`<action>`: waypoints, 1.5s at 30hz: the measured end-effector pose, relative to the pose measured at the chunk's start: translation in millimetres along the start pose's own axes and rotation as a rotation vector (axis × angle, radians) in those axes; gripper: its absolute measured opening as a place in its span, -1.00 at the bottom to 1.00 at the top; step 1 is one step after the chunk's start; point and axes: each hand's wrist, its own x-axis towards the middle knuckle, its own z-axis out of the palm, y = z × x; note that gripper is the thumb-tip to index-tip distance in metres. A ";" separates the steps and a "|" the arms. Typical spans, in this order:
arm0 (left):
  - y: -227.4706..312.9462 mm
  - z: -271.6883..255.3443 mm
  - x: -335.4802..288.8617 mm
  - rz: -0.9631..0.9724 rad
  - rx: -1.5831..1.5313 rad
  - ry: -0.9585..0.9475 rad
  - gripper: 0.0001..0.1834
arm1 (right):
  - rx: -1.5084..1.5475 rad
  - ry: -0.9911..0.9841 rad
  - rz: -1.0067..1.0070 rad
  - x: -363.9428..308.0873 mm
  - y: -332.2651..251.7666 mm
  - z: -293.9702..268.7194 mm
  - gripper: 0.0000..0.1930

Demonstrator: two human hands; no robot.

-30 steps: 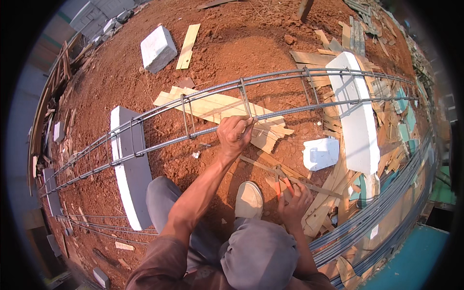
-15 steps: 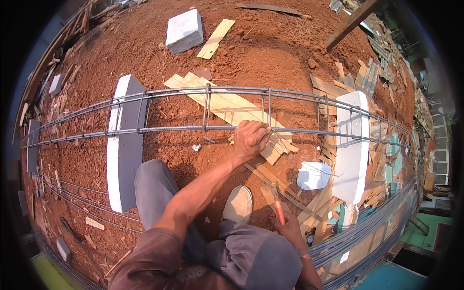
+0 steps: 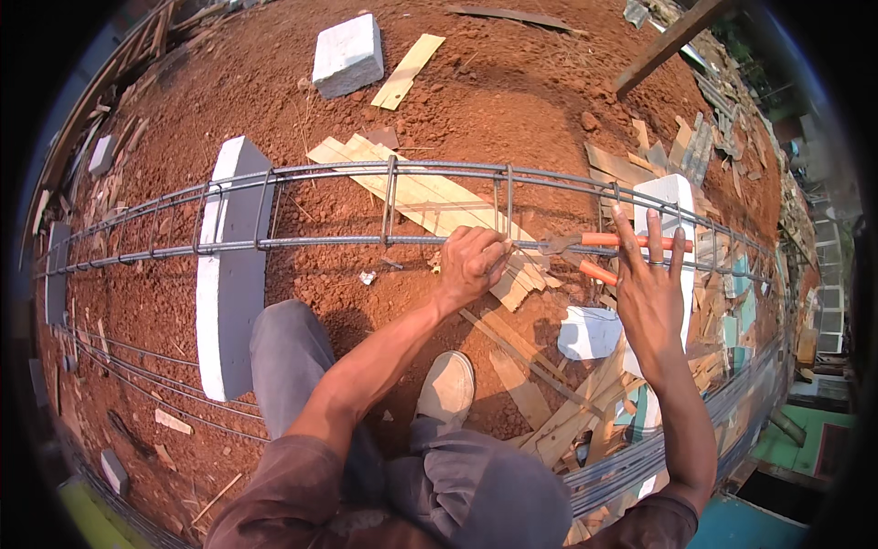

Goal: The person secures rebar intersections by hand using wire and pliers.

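A long rebar cage [image 3: 329, 242] with square stirrups runs crosswise before me, resting on upright white blocks [image 3: 227, 311]. My left hand [image 3: 474, 265] is closed at the lower bar, just below a stirrup; whatever its fingertips pinch is hidden. To its right, my right hand [image 3: 651, 302] holds orange-handled pincers [image 3: 599, 240] with the handles spread apart. Its fingers stretch over the upper handle. The pincers' metal head lies along the lower bar beside my left fingertips; I cannot tell whether its jaws grip anything.
Wooden boards [image 3: 439, 206] lie on the red soil under the cage. A white block [image 3: 347, 55] sits farther off. Wood scraps [image 3: 549, 403] and a white piece [image 3: 590, 331] are at the right, near bundled steel bars [image 3: 631, 471]. My shoe [image 3: 446, 384] is below the cage.
My right hand has risen from low beside my knee to the lower bar, bringing the pincers beside my left hand. The pincers' handles now show spread. My left hand stays at the bar.
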 end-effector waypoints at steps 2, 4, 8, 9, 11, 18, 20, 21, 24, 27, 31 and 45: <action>1.0 -1.3 2.3 0.004 -0.004 0.005 -0.79 | 0.056 -0.025 -0.018 5.6 -13.4 6.2 -0.68; 1.1 -0.7 2.7 0.007 -0.007 0.008 -0.80 | 0.038 0.017 -0.015 8.0 -22.0 7.9 -0.68; -0.7 -2.5 -1.6 0.011 0.003 0.001 -0.79 | 0.093 0.101 0.000 9.0 -27.8 6.1 -0.67; -1.0 -2.5 -1.9 0.012 0.015 -0.011 -0.78 | 0.090 0.102 0.000 9.6 -29.2 6.8 -0.67; -1.4 -3.3 -2.4 0.008 0.010 -0.017 -0.76 | -0.005 0.111 -0.036 10.9 -33.6 7.8 -0.60; -3.2 -1.5 -5.3 -0.003 -0.003 -0.020 -0.77 | 0.034 0.088 -0.045 14.1 -35.5 1.3 -0.66; -2.5 0.4 -5.1 -0.012 -0.003 -0.013 -0.77 | -0.063 0.061 -0.110 13.0 -32.3 -4.7 -0.67; -2.1 0.3 -4.4 -0.018 -0.008 -0.006 -0.77 | -0.095 0.051 -0.132 12.0 -31.1 -8.1 -0.67; -3.5 -3.6 -3.6 -0.007 0.027 -0.054 -0.77 | -0.155 0.058 -0.187 10.0 -31.8 -16.2 -0.72; -7.3 -13.9 0.9 0.000 -0.030 -0.124 -0.73 | -0.054 -0.120 -0.206 16.7 -27.2 -21.8 -0.75; -17.5 -14.6 -2.7 -0.033 -0.060 -0.148 -0.74 | 0.572 -0.483 -0.152 20.7 -16.5 -6.4 -0.70; -14.6 -23.7 2.4 -0.175 -0.004 -0.419 -0.86 | 1.007 -0.598 0.127 -11.2 -48.0 -3.7 -0.31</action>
